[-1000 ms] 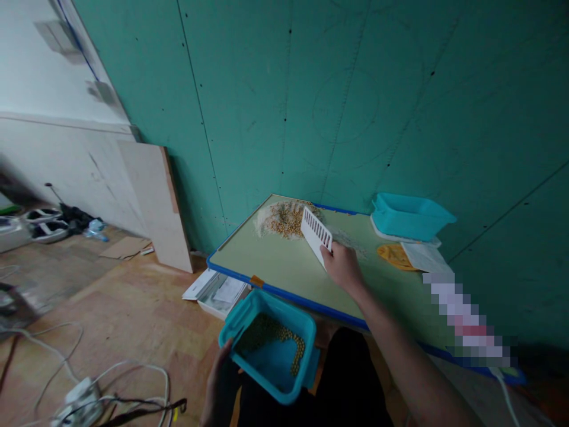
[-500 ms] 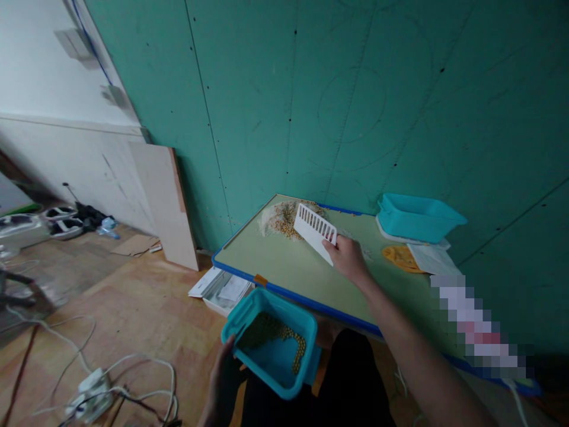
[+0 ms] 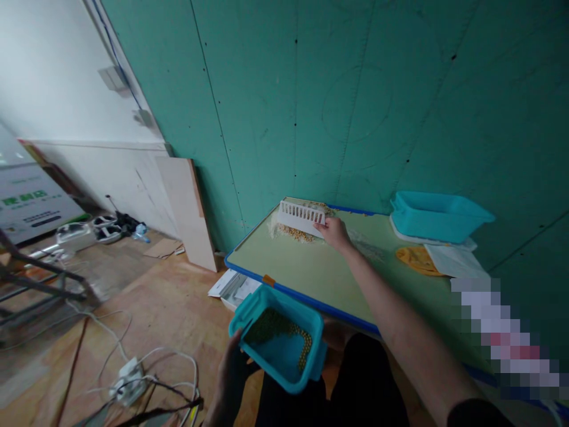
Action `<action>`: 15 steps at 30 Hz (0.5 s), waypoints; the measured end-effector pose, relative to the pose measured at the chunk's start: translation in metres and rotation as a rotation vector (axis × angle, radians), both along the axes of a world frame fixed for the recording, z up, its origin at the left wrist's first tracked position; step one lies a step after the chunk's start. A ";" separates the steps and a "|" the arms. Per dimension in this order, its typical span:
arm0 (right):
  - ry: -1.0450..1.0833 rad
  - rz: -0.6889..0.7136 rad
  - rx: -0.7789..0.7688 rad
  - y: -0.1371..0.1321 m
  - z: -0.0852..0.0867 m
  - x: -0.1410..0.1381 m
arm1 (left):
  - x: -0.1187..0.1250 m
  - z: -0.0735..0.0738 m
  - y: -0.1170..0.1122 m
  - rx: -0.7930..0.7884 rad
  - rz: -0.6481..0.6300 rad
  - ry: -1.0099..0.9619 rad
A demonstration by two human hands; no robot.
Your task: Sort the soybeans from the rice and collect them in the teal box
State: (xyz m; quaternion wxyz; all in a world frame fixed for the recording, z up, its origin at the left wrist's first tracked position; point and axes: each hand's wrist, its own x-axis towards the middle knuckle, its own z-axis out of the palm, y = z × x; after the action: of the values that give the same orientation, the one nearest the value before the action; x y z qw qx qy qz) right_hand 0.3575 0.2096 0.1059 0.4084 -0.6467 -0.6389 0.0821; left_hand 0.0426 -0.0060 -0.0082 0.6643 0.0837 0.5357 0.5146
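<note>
My right hand [image 3: 334, 232] is closed on the right end of a white slotted plastic plate [image 3: 296, 220]. The plate is tilted over a pile of yellow beans [image 3: 296, 233] mixed with white grains on the pale green tabletop [image 3: 267, 261]. Some beans show below its lower edge; others lie hidden behind it. Below the table's near edge, my left hand [image 3: 237, 362] grips the left rim of a turquoise plastic bin [image 3: 280, 359]. Dark green grains [image 3: 269, 326] cover part of the bin's floor, with yellow beans [image 3: 304, 350] along its right side.
Another turquoise bin [image 3: 440, 216] stands at the table's far right. Near it lie a yellow cloth-like item [image 3: 418, 260] and white sheets [image 3: 456, 261]. A green wall [image 3: 355, 107] rises behind the table. A white power strip [image 3: 128, 379] and cables are on the floor at left.
My right hand has moved the slotted plate a little left and turned it closer to level across the bean pile. My left hand still holds the bin. The view has shifted left.
</note>
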 end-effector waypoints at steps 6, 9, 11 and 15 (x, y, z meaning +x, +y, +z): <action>-0.044 -0.016 -0.028 -0.005 0.001 -0.003 | -0.004 -0.003 -0.006 0.102 0.033 0.037; -0.062 0.005 -0.032 -0.007 0.003 -0.002 | -0.009 -0.008 -0.008 0.176 0.093 0.035; -0.066 0.017 -0.033 -0.007 0.003 -0.001 | -0.012 -0.009 -0.007 0.183 0.081 0.065; -0.051 0.077 0.000 -0.005 0.000 0.002 | -0.013 -0.005 -0.003 0.131 0.049 0.082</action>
State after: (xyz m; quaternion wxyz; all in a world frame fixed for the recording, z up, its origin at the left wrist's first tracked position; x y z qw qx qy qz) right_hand 0.3592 0.2045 0.1057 0.3883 -0.6234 -0.6738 0.0813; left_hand 0.0296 -0.0088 -0.0129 0.6222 0.1346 0.5296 0.5606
